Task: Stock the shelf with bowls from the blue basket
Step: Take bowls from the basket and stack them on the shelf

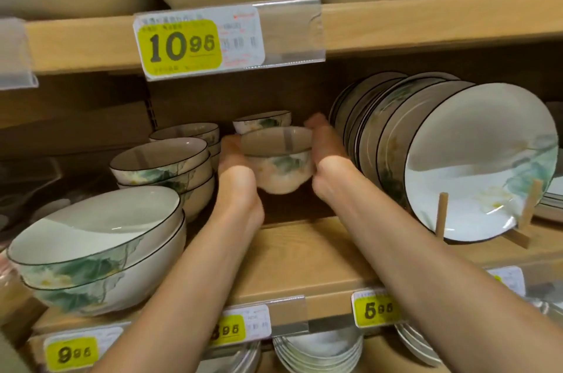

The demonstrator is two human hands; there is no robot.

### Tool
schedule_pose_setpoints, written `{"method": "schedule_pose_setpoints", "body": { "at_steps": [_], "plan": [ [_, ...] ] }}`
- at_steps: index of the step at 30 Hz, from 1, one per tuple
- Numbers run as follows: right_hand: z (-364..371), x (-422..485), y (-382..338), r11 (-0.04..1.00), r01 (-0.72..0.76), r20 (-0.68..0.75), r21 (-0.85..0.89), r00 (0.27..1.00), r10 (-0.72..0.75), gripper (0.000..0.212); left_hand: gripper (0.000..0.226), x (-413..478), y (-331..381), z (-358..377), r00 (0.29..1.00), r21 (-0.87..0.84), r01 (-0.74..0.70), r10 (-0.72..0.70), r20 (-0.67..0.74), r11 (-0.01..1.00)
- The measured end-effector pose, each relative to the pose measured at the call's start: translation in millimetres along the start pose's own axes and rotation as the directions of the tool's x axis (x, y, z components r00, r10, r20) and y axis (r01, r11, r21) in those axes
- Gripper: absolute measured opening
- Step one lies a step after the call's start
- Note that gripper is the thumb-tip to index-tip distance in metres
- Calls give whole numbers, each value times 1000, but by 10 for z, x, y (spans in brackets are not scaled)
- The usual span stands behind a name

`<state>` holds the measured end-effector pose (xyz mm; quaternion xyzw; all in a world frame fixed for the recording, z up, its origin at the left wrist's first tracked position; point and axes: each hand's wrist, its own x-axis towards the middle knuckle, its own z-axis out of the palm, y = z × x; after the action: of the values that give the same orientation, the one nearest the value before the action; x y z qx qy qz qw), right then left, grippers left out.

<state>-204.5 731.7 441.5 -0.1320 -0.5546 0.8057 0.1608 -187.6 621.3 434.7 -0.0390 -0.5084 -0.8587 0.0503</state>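
A small white bowl (278, 159) with a dark rim and green-and-pink lotus print hangs above the wooden shelf (304, 247), deep in the middle gap. My left hand (236, 168) grips its left side and my right hand (324, 156) grips its right side. Both arms reach in from below. Behind it a matching small bowl (262, 121) sits at the back of the shelf. The blue basket is out of view.
Left of the gap stand a stack of medium lotus bowls (161, 165) and two large bowls (97, 247). Right of it, plates (475, 159) lean upright in a wooden rack. The upper shelf board (396, 22) with a 10.96 price tag hangs close overhead.
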Motion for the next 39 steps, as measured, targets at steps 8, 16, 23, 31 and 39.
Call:
{"method": "schedule_pose_setpoints", "body": {
  "at_steps": [8,16,23,31,39],
  "plan": [
    [462,656,-377,983,185,-4,-21,983,-185,40,38,757,249,409,993,-21,-111,110,-51,994],
    [615,1049,-630,972,228,19,65,973,-229,39,45,1204,370,615,968,-168,-218,235,87,961],
    [765,1237,-772,957,260,53,126,962,-268,37,45,1392,427,682,961,-178,-238,258,100,955],
    [786,1366,-552,938,346,-76,-15,935,-347,33,46,1647,147,581,966,81,-251,245,85,964],
    [699,1591,-215,941,268,-44,-208,958,-283,43,57,1880,-166,430,993,207,-111,115,-8,972]
  ]
}}
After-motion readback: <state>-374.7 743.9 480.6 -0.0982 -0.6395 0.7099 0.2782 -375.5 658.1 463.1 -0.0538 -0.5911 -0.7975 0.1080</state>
